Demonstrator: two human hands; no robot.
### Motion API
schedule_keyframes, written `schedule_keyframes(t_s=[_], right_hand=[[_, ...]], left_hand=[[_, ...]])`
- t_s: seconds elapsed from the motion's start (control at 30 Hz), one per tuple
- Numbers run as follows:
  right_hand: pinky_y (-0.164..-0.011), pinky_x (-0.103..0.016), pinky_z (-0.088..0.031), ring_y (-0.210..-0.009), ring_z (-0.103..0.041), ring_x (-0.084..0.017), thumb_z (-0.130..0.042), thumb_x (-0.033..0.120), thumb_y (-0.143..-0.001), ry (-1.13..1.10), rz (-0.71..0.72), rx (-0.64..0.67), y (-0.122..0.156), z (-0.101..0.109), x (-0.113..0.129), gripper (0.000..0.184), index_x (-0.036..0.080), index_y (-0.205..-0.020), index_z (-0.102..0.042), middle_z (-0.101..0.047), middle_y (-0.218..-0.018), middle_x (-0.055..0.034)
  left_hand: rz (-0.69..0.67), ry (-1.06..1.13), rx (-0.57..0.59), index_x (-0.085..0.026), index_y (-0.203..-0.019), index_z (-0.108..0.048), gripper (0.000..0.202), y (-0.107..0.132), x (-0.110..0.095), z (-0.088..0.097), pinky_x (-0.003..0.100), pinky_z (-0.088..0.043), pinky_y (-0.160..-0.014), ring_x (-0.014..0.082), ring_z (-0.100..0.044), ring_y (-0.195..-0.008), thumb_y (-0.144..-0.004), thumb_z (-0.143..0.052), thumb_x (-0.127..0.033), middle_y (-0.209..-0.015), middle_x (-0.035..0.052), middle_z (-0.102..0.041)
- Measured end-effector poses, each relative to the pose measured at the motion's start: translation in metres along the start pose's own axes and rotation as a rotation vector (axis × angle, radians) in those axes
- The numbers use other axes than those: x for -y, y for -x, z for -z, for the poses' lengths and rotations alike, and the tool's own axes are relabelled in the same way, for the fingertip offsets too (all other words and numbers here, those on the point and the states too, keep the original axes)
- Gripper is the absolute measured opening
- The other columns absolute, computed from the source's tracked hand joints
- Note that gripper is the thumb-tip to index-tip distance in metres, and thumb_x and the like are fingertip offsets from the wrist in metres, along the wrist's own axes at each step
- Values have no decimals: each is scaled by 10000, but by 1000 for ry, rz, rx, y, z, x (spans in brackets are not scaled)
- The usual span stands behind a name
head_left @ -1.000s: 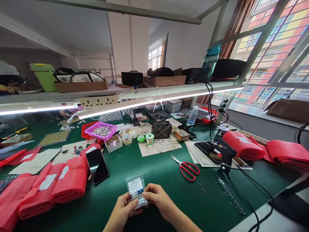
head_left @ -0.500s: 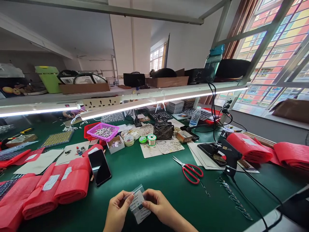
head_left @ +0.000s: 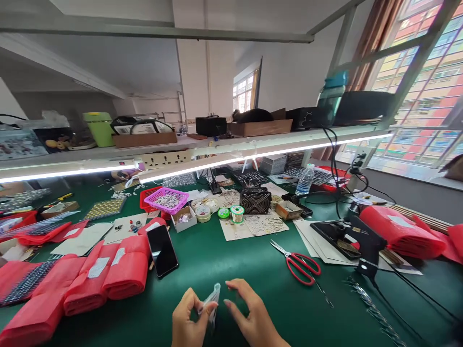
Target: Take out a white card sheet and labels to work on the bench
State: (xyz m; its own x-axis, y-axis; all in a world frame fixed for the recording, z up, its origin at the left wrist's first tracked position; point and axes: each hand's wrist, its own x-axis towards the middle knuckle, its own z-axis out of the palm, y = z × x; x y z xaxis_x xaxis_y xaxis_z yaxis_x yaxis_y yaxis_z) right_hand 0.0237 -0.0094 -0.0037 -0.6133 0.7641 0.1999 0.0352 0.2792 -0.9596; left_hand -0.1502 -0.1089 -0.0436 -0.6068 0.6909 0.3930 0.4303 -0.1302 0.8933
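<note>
My left hand [head_left: 191, 315] pinches a small clear zip bag [head_left: 213, 304] between thumb and fingers, low over the green tabletop. The bag is turned nearly edge-on, so the printed label in it hardly shows. Just to its right, my right hand [head_left: 249, 308] is off the bag, thumb and fingers apart with nothing between them. Red-handled scissors [head_left: 302, 267] lie on the table beyond my right hand. A black phone [head_left: 161, 250] rests up and left of my left hand.
Red wrapped bundles [head_left: 126, 270] cover the left side. A black glue gun [head_left: 365, 241] with trailing cable and a strand of wire pieces [head_left: 376, 308] lie at right. Solder spools [head_left: 237, 213], a fan [head_left: 255, 200] and a pink basket [head_left: 166, 199] stand behind. A lit tube [head_left: 253, 156] hangs under the shelf.
My right hand has let go of the bag and opened. The left hand has turned the bag from label-facing to edge-on. The view has swung left, so things appear further right.
</note>
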Motion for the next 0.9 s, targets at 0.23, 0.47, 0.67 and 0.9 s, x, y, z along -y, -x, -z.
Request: schedule_keyframes(t_s=[0.23, 0.47, 0.67, 0.9], right_hand=[[-405, -261, -341, -475, -457, -138, -694, 756, -822, -201, -166, 118, -24, -19, 7, 548, 259, -710, -491, -502, -584, 64], [-422, -205, -402, -455, -530, -96, -775, 570, -823, -489, -410, 243, -44, -26, -10, 459, 223, -693, -504, -554, -568, 85], [-422, -223, -460, -442, -564, -107, -756, 517, -881, -595, -438, 392, -53, -42, -22, 393, 205, -728, -572, -603, -574, 76], [-411, -210, -332, -387, -407, -82, -734, 547, -914, -578, -325, 419, -68, -60, -45, 509, 233, -628, -452, -436, -491, 130]], left_hand=[[-240, -60, -17, -202, -617, -561, 489, 5, 13, -14, 275, -363, -628, 145, -504, -639, -898, -702, -577, -630, 3, -552], [-39, 128, 193, -197, -653, -532, 672, -2, 16, -20, 255, -349, -556, 116, -481, -559, -645, -774, -824, -616, -4, -566], [279, 327, 256, -224, -648, -408, 685, -20, 14, -18, 222, -308, -472, 82, -424, -447, -832, -509, -876, -511, -27, -501], [416, 398, 332, -233, -603, -415, 770, -35, 9, -12, 245, -273, -441, 88, -415, -396, -634, -573, -986, -462, -21, -479]])
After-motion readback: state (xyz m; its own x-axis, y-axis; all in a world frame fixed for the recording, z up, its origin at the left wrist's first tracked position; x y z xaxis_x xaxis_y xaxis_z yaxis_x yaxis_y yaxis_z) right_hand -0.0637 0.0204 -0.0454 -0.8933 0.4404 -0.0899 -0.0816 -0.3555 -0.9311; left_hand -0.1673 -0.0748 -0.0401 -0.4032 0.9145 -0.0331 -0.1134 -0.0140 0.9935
